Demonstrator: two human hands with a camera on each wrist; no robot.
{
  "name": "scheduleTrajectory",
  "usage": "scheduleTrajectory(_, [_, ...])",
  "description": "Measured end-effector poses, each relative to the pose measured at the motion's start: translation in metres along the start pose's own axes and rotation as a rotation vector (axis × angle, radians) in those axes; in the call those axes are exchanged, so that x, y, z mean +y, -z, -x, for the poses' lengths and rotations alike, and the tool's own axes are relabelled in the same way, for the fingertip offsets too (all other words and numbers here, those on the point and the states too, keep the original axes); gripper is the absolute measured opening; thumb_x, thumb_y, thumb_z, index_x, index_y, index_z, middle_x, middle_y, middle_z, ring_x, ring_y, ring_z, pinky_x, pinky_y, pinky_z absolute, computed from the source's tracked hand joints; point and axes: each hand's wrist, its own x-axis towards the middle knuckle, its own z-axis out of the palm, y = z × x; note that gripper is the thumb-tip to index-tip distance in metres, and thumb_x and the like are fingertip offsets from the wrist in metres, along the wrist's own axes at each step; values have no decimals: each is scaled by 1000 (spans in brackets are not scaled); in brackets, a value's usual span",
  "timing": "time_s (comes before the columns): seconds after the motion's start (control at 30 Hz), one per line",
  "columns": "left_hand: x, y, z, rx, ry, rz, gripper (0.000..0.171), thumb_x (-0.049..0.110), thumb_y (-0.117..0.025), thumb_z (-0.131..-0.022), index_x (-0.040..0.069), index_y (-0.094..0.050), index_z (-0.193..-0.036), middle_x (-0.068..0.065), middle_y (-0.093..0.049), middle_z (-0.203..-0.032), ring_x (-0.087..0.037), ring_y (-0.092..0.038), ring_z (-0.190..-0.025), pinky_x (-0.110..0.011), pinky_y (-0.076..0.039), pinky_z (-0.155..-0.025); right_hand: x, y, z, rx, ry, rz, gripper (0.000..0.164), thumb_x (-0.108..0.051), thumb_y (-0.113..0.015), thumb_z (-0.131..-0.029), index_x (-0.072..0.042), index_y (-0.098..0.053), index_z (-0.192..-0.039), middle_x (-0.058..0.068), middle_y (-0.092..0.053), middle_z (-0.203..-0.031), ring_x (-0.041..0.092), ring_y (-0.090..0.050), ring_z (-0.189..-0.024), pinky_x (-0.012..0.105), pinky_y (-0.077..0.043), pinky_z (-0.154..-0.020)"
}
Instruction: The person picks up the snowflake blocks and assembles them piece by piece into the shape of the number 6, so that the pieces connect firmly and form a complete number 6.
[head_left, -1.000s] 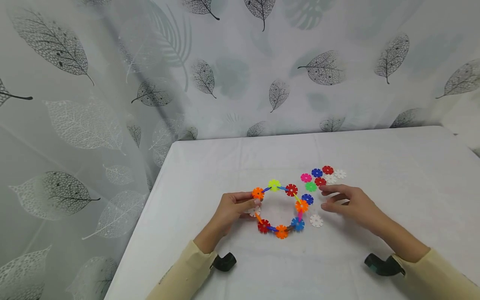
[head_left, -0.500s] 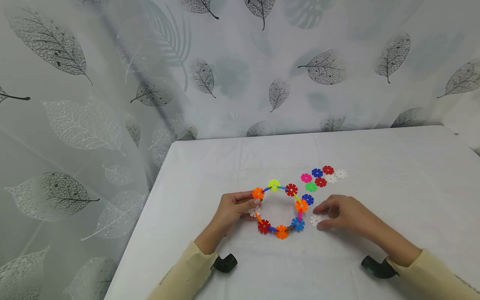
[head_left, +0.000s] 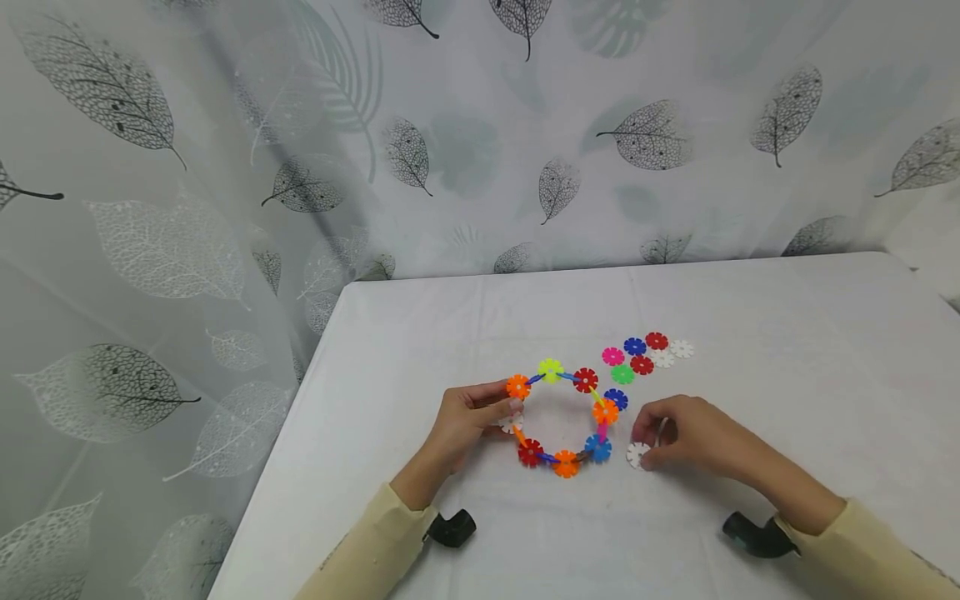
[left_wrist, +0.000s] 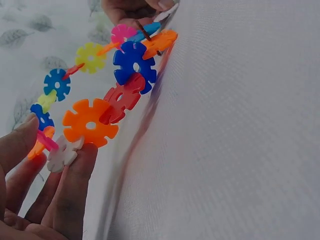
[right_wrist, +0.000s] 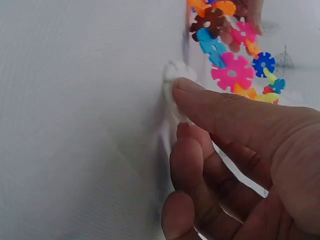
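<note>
A ring of interlocked snowflake discs [head_left: 566,464] in orange, red, blue, yellow, pink and other colours stands over the white table. My left hand [head_left: 465,421] holds it at its left side, thumb and fingers around the white disc [left_wrist: 64,154] and its neighbours. To the right of the ring, my right hand [head_left: 693,433] pinches a loose white snowflake disc [head_left: 637,455] between thumb and fingers, close to the tabletop. In the right wrist view that white disc [right_wrist: 179,72] is partly covered by the thumb. The ring and the pinched disc are apart.
Several loose discs lie behind the right hand, among them a pink disc [head_left: 612,357], a green disc [head_left: 622,374] and a red disc [head_left: 656,341]. A blue disc [head_left: 617,399] lies close beside the ring. A leaf-patterned curtain [head_left: 465,150] hangs behind the table [head_left: 420,333].
My right hand has come down and toward me from beside the loose discs and taken hold of the white disc, shifting it slightly. My left hand stays almost still with the ring.
</note>
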Motion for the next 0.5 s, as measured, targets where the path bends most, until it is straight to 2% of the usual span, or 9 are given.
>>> scheduleTrajectory(0.13, [-1, -2, 0, 11, -14, -4, 42, 10, -78, -90, 1, -68, -130, -13, -73, -112, -20, -73, -92, -38, -61, -76, 1, 8, 4, -80, 50, -71, 21, -23, -87, -79, -17, -71, -91, -2, -64, -83, 20, -60, -78, 29, -54, -65])
scheduleTrajectory(0.33, [-1, -4, -1, 31, -19, 8, 43, 9, -79, -89, 6, -70, -130, -12, -73, -110, -20, -72, -91, -40, -61, -73, 0, 24, 6, -194, 167, -228, 25, -20, -78, -90, -8, -70, -110, 5, -66, -83, 23, -64, -70, 32, -56, -65])
scheduleTrajectory(0.4, [-1, -5, -1, 36, -17, 25, 44, 8, -80, -88, 8, -70, -130, -12, -73, -109, -21, -73, -92, -41, -61, -73, -2, 27, 6, -188, 207, -262, 30, -18, -76, -92, -5, -69, -118, 7, -67, -84, 23, -65, -68, 32, -56, -65])
scheduleTrajectory(0.5, [-1, -6, -1, 41, -33, 37, 44, 8, -80, -88, 8, -70, -131, -13, -74, -107, -22, -73, -91, -41, -61, -72, -5, 32, 6, -135, 242, -280, 35, -15, -74, -94, -2, -68, -125, 10, -68, -85, 22, -66, -66, 32, -55, -64])
